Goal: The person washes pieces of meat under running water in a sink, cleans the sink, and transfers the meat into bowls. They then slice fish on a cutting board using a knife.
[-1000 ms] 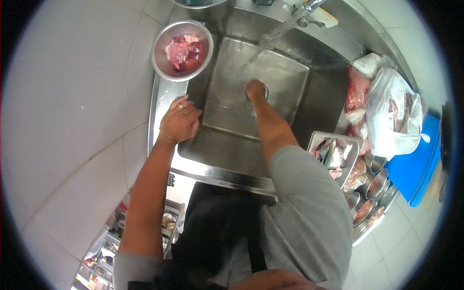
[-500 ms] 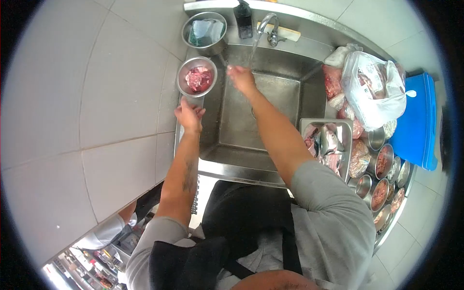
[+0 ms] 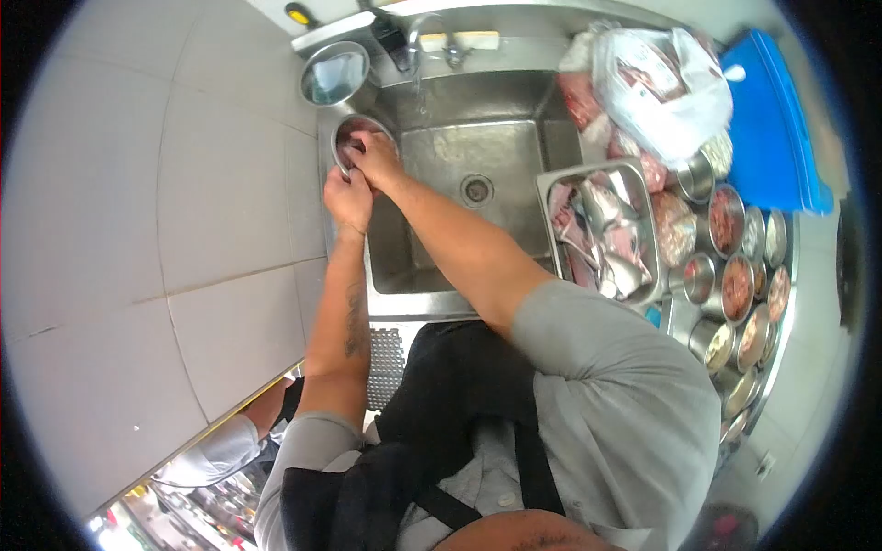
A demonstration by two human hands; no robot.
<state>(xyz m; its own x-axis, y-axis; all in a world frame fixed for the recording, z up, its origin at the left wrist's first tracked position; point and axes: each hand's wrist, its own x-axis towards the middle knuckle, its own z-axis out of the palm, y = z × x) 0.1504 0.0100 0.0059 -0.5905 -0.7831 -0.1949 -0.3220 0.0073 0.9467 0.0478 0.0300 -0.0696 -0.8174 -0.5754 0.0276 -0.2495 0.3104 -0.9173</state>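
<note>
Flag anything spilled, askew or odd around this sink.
Only the tap stands out: it appears to run into the sink while the left hand and right hand are at the metal bowl. No spill shows.

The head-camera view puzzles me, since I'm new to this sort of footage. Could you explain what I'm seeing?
There is no robot here: a person works bare-handed, and the pictures come from one camera on their head, looking down. The left hand is at the near rim of a metal bowl; the right hand reaches into it. The fingers hide whether either grips anything. Water runs from the faucet into the sink. To the right are a metal tray of fish pieces, a white plastic bag and a blue container.
</note>
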